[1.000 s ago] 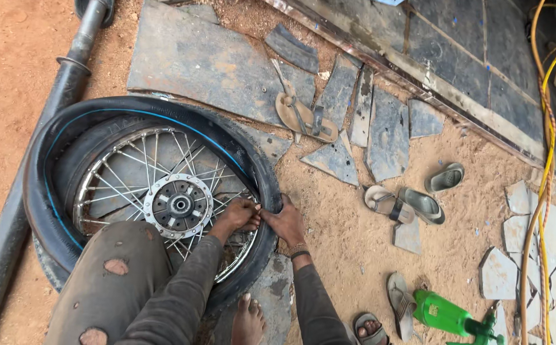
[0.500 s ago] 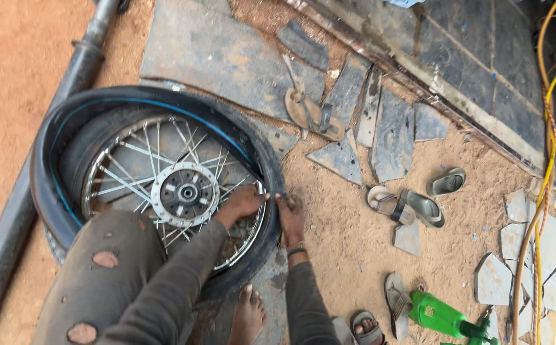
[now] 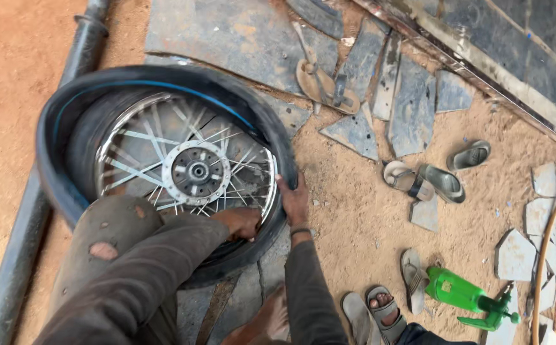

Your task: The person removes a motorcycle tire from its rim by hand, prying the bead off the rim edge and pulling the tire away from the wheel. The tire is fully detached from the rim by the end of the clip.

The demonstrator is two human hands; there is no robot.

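Sandy ground [image 3: 367, 223] | green bottle [image 3: 466, 295] right | both hands [image 3: 296, 199] on tyre [image 3: 163, 86]

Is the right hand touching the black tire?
Touching. The head view shows the right hand lying flat on the black tire, fingers pressed against its sidewall.

I count one wheel [image 3: 188, 172], one tyre [image 3: 163, 86], one pipe [image 3: 29, 217], one green bottle [image 3: 466, 294], two hands: left [image 3: 243, 222], right [image 3: 295, 199]. Loose sandals [image 3: 441, 182]: about six; exact count unclear.
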